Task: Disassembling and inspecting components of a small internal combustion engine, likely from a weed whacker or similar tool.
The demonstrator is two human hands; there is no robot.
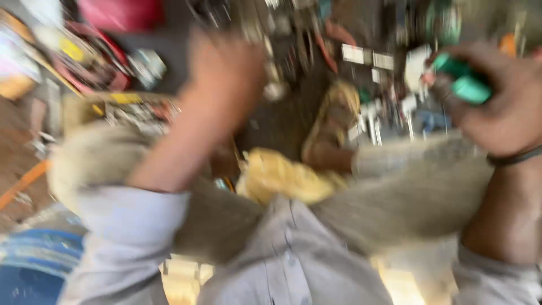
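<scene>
Head view, heavily blurred: the right hand (502, 101), at upper right, is clenched around a green cylindrical object (466, 82), well apart from the left hand (226, 73), raised at upper centre with its grip indiscernible, above a yellow cloth (282, 175) on the lap and scattered tools (372, 113) on the floor.

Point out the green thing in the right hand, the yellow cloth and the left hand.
green thing (466, 82), head view, on its rounded green end.
yellow cloth (282, 176), head view, on its crumpled middle.
left hand (226, 70), head view, on its blurred back.
</scene>
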